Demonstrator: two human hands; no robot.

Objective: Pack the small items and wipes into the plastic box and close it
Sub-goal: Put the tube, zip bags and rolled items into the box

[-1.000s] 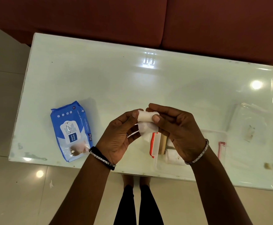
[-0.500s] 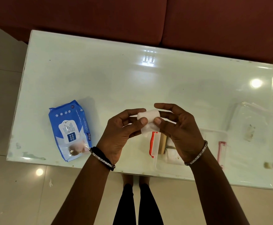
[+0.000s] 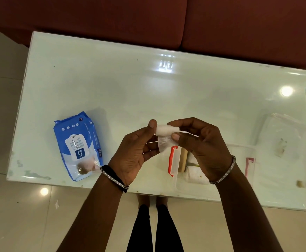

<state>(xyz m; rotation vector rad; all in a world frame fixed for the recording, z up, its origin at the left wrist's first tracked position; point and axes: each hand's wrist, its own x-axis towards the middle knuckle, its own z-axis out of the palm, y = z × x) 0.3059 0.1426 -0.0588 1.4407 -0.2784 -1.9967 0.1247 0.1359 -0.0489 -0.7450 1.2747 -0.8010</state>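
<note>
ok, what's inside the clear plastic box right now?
In the plastic box: a tan, wooden-looking piece and a white packet. The right hand covers the rest. The gauze roll is held above, in both hands.

Colours on the pale green glass table (image 3: 148,91)

Blue-and-white wet wipes pack (image 3: 78,145); white gauze roll (image 3: 166,130); clear plastic box (image 3: 212,186), red-orange latch (image 3: 172,160); maroon sofa (image 3: 148,17).
</note>
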